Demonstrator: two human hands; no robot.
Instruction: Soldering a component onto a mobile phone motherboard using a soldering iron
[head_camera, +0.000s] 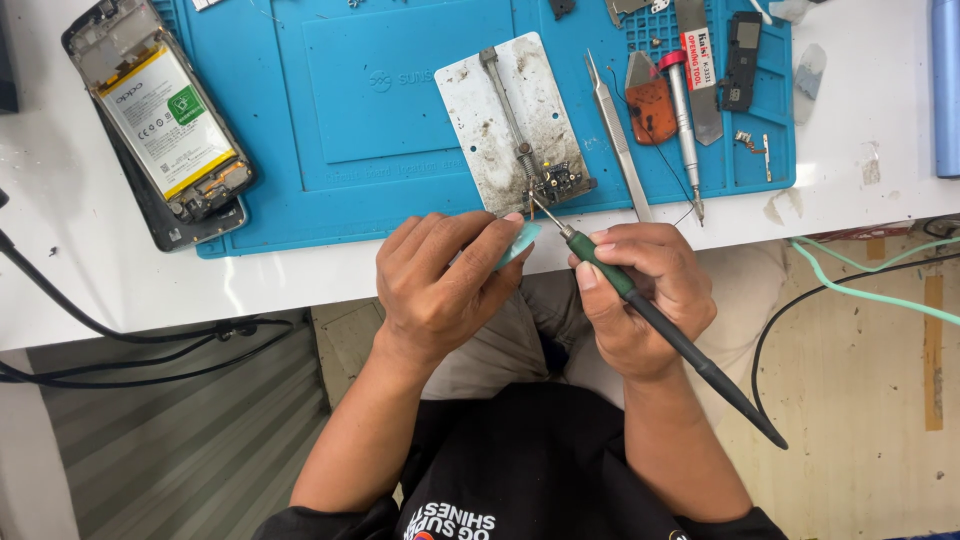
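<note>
Just beyond both hands (440, 285), small circuit board (560, 182).

Blues, greens and grimy grey across a white bench

A blue mat (380, 130) is covering the white table (120, 280); a grey metal plate (505, 110) is showing brown stains. The soldering iron (640, 300) is showing a green grip and black handle. The opened phone (160, 125) is displaying a white battery edged yellow with a green patch. A pale green cable (860, 290) is trailing beside black ones.
</note>
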